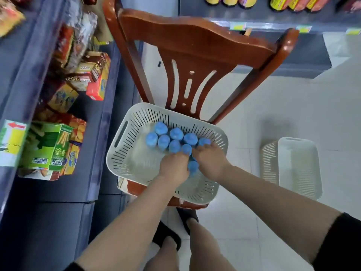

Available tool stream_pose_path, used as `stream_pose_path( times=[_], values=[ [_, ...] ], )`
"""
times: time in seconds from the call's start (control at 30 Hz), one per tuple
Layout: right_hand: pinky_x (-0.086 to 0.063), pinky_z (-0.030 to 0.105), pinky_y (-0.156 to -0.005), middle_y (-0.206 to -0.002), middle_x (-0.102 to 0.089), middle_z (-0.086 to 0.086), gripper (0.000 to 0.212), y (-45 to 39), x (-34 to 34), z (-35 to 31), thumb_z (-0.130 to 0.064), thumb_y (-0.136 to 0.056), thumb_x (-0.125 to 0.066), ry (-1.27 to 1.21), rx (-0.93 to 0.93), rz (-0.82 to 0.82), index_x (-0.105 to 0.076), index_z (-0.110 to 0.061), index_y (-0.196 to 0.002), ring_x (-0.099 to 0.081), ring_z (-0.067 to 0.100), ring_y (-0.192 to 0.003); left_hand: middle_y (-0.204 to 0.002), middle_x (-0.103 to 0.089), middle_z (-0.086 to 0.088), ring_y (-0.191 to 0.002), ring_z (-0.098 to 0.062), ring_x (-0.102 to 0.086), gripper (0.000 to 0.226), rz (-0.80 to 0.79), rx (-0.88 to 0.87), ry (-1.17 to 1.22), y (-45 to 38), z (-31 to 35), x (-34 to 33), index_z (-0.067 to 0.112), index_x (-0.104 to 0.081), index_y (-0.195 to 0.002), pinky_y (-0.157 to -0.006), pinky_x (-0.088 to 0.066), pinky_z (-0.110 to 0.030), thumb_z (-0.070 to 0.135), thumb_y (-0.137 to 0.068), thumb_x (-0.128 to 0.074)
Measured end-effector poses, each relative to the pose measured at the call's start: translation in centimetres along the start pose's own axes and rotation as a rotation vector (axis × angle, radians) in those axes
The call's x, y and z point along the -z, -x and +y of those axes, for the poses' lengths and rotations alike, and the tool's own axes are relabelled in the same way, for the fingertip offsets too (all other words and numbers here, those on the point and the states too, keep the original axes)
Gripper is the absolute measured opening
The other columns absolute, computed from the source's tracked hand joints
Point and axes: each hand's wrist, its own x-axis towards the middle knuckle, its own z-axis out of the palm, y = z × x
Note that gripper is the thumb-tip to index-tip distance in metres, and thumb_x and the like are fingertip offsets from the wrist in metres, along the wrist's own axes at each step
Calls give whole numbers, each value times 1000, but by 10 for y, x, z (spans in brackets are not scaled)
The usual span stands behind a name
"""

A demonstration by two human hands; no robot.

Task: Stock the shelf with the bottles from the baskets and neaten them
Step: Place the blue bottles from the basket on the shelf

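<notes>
A white slotted basket [125, 151] sits on the seat of a red-brown wooden chair [195, 47]. Several bottles with blue caps [176, 133] stand upright in the basket, clustered toward its far right side. Both hands reach down into the basket among the bottles. My left hand [173, 166] is curled over bottles at the near edge of the cluster. My right hand [210, 161] curls over bottles beside it, with one blue cap [193, 166] showing between the two hands. The bottle bodies are hidden under the hands and caps.
A blue shelf unit [93, 145] at the left holds boxes of snacks [48, 149]. Another shelf [273, 26] with packets runs along the top right. A second white basket [298, 167] lies on the white tiled floor to the right. My feet stand below the chair.
</notes>
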Motion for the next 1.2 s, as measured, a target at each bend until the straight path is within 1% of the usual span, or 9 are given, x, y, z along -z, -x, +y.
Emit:
stream_pose_path(
  times=[0.1, 0.23, 0.43, 0.6, 0.67, 0.77, 0.97, 1.1, 1.2],
  values=[
    [-26, 38, -103, -117, -56, 7, 33, -13, -33, 0, -13, -86, -53, 68, -4, -49, -52, -11, -119, -50, 29, -113, -116, -59, -11, -108, -31, -57, 32, -40, 39, 66, -19, -4, -36, 12, -49, -121, -85, -45, -38, 19, -90, -51],
    [-27, 37, -101, -118, -55, 7, 31, -30, -64, -2, -17, -89, -53, 89, -7, -109, -51, -12, -119, -49, 27, -113, -112, -61, -11, -107, -31, -58, 34, -69, 95, 199, -45, -12, -72, 14, -49, -121, -82, -45, -37, 19, -87, -55],
    [-34, 33, -92, -109, -60, 3, 22, -51, -98, -1, -14, -88, -54, -11, -61, -148, -56, -19, -109, -53, 27, -106, -117, -59, -10, -109, -30, -57, 35, -120, 134, 283, -73, -15, -100, 15, -50, -122, -82, -45, -37, 22, -88, -55],
    [-36, 30, -75, -102, -61, 0, 18, -55, -112, 1, -26, -90, -52, -73, -40, -42, -58, -22, -107, -56, 24, -95, -112, -60, -8, -104, -29, -58, 32, -173, 139, 352, -75, -16, -115, 14, -51, -116, -82, -48, -38, 18, -85, -57],
    [-35, 30, -68, -101, -60, 3, 20, -55, -110, 1, -28, -91, -50, -141, -35, -54, -55, -21, -109, -56, 25, -93, -110, -60, -7, -102, -28, -58, 31, -182, 131, 380, -71, -18, -114, 15, -51, -114, -79, -47, -37, 18, -84, -58],
    [-34, 31, -67, -105, -57, 5, 25, -50, -99, 2, -29, -90, -50, -313, -49, -74, -52, -19, -112, -54, 27, -97, -113, -59, -5, -104, -27, -58, 32, -146, 103, 382, -59, -24, -101, 17, -51, -116, -81, -47, -37, 23, -85, -56],
    [-29, 25, -68, -106, -58, -1, 22, -27, -39, 2, -28, -89, -56, -500, 37, 46, -56, -16, -107, -54, 18, -97, -121, -58, -3, -106, -25, -57, 43, -3, 59, 465, -22, -40, -58, 17, -49, -126, -86, -48, -41, 20, -85, -61],
    [-43, 33, -76, -107, -61, 1, 33, -15, 25, -6, -36, -86, -58, -485, 77, 177, -57, -18, -114, -56, 22, -100, -126, -57, 1, -112, -21, -56, 55, 130, 75, 565, 5, -48, -9, 21, -47, -132, -92, -46, -39, 24, -81, -67],
    [-44, 32, -77, -106, -63, 0, 35, -5, 81, -15, -39, -84, -61, -530, 109, 301, -60, -18, -113, -58, 22, -98, -124, -56, 2, -111, -17, -56, 55, 251, 89, 607, 32, -52, 37, 23, -48, -130, -94, -44, -37, 22, -79, -69]
  ],
)
